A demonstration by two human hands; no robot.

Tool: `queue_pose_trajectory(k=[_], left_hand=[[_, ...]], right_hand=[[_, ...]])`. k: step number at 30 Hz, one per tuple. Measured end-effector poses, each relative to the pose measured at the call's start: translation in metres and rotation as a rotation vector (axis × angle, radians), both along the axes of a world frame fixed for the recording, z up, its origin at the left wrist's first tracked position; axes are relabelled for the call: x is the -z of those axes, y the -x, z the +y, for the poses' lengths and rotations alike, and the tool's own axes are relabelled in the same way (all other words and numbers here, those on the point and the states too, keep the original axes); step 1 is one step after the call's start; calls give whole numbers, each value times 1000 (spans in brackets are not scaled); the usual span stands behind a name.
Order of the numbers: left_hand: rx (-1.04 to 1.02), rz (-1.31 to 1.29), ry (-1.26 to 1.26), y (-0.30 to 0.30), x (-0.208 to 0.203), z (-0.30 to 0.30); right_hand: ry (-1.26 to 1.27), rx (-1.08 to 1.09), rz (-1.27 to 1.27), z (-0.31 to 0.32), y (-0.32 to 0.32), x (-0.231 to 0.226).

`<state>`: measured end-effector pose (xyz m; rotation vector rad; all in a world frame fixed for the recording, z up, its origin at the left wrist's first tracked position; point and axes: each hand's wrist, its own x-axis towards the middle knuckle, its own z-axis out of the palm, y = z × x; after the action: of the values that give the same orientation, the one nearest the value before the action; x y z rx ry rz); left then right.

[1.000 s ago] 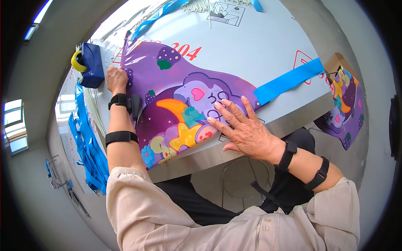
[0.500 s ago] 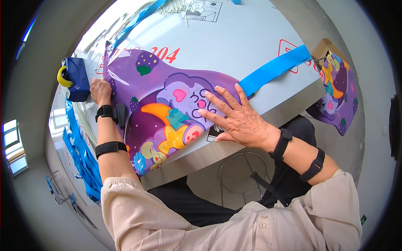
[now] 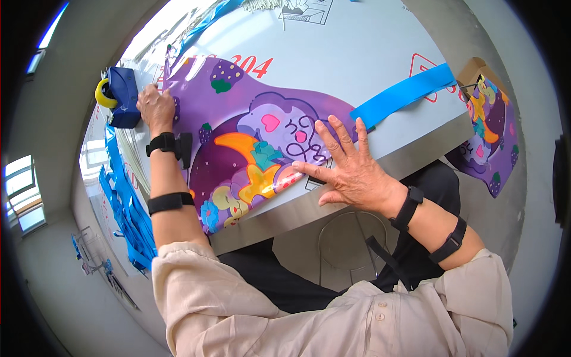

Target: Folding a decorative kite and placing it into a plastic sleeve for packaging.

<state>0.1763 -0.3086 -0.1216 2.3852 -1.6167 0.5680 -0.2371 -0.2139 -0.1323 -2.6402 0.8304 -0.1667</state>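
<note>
A glossy purple plastic sheet (image 3: 205, 154), printed with cartoon animals, a moon, a star and berries, lies across the table. At its left edge, my left hand (image 3: 156, 110) is closed with curled fingers on the margin; the fingertips are partly hidden. My right hand (image 3: 357, 175) is spread open, palm down, over the sheet's near right side, its index finger on the print. Around there the sheet looks wavy. A wide bright-blue strap (image 3: 410, 92) runs from the sheet's right end to the table's right side.
A blue tape dispenser (image 3: 124, 98) with a yellow roll stands just left of my left hand. Blue straps (image 3: 128, 220) hang in a bunch at the left. A similar printed purple sheet (image 3: 491, 134) hangs off the right side. The metal table edge (image 3: 351, 178) runs close to me.
The whole view has shifted slightly. My right hand has slid a little toward me, and the sheet near it has become wavier. My left hand stays at the same edge.
</note>
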Motion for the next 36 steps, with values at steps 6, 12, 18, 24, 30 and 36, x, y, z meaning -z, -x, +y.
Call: queue_pose_trajectory(k=[6, 12, 18, 24, 30, 36], left_hand=[[605, 524, -49, 208, -8, 135], [292, 398, -323, 263, 10, 231], [103, 285, -337, 186, 10, 298], [132, 359, -337, 136, 6, 336], [60, 260, -372, 130, 14, 346], [-118, 346, -397, 107, 15, 364]], right_hand=[[26, -21, 21, 1, 1, 3], [146, -32, 34, 4, 1, 5], [189, -47, 101, 7, -1, 1], [196, -28, 193, 8, -2, 0], [204, -43, 182, 7, -1, -1], [201, -26, 218, 5, 1, -1]])
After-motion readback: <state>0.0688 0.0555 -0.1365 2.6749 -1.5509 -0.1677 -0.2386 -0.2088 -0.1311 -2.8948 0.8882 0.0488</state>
